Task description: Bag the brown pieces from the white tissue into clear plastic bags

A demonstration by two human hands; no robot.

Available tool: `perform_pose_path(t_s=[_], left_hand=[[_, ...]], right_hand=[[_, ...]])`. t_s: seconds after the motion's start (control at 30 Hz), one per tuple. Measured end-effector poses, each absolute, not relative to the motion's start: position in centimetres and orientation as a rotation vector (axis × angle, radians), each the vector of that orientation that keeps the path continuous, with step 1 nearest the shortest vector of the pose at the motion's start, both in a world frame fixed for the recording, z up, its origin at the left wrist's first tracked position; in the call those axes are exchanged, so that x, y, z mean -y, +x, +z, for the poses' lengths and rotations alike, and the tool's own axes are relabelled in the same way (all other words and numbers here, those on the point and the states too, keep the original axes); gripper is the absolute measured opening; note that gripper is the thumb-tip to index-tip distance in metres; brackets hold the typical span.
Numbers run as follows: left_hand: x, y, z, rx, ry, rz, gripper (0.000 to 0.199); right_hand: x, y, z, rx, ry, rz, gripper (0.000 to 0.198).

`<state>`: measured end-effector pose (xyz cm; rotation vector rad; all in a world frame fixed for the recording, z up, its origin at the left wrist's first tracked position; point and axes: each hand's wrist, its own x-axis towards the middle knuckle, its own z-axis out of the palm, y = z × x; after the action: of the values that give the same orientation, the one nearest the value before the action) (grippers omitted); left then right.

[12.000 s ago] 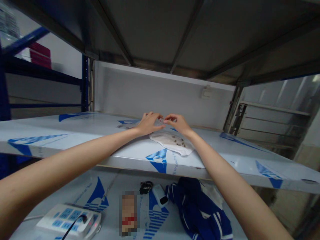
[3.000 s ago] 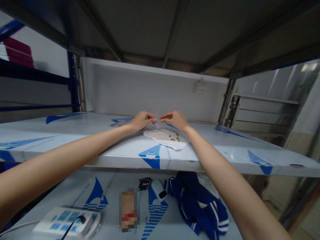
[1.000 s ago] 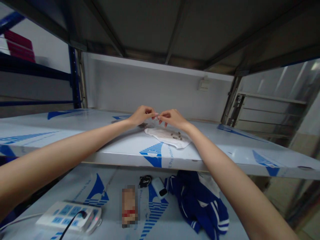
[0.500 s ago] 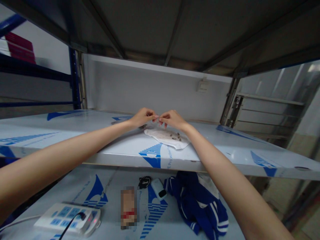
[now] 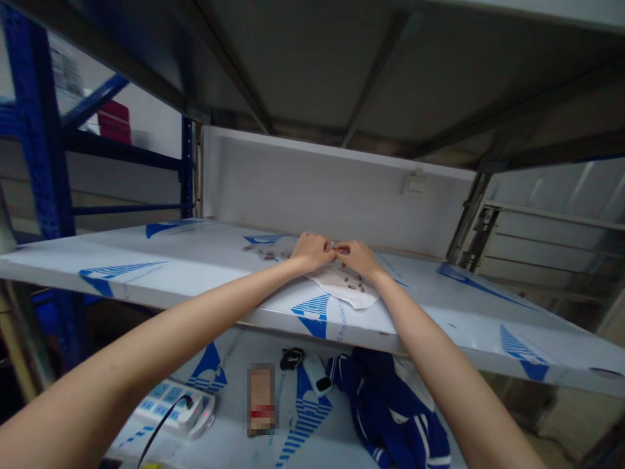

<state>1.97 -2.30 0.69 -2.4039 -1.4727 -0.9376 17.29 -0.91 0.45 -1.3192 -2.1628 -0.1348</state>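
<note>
Fingertips pinched, my left hand (image 5: 313, 251) meets my right hand (image 5: 359, 256) above the back of the shelf. Both are closed around something too small to make out. Beneath them lies a white cloth or paper sheet (image 5: 354, 298), partly covered by my hands. Several small brown pieces (image 5: 352, 284) rest on its right part. Left of my left hand, a clear plastic bag (image 5: 266, 253) with small dark bits in it lies on the shelf, its right end hidden by the hand.
The shelf (image 5: 195, 260) wears film with blue print. Another shelf (image 5: 312, 71) hangs overhead. Below are a power strip (image 5: 170, 410), a blurred-out brown item (image 5: 262, 397), a black item (image 5: 291, 358), a light blue device (image 5: 317, 376) and blue clothing (image 5: 390, 417) with white stripes.
My view has swung left, so everything sits further right in the picture. My hands have come lower and closer to the sheet, still pinched together.
</note>
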Motion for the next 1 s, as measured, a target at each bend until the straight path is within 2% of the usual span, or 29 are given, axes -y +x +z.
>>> perform_pose_path(t_s=[0.2, 0.33, 0.4, 0.57, 0.83, 1.0], left_hand=[[2.8, 3.1, 0.8, 1.226, -2.243, -0.966, 0.032], [1.9, 1.8, 0.1, 0.956, -2.232, -0.955, 0.068], [1.2, 1.1, -0.3, 0.909, -2.329, -0.855, 0.075], [0.0, 0.8, -0.9, 0.968, -2.45, -0.856, 0.063], [0.5, 1.5, -0.6, 0.958, -2.406, -0.963, 0.058], [0.3, 1.1, -0.4, 1.011, -2.388, -1.001, 0.05]], right_hand=[[0.0, 18.5, 0.2, 1.951, -1.308, 0.215, 0.016], [-0.1, 18.7, 0.1, 1.891, -1.207, 0.446, 0.013], [0.0, 18.7, 0.0, 1.907, -1.168, 0.518, 0.013], [0.1, 18.8, -0.2, 2.006, -1.139, 0.555, 0.015], [0.3, 18.9, 0.2, 2.059, -1.145, 0.529, 0.028], [-0.1, 20.1, 0.7, 1.901, -1.32, 0.51, 0.032]])
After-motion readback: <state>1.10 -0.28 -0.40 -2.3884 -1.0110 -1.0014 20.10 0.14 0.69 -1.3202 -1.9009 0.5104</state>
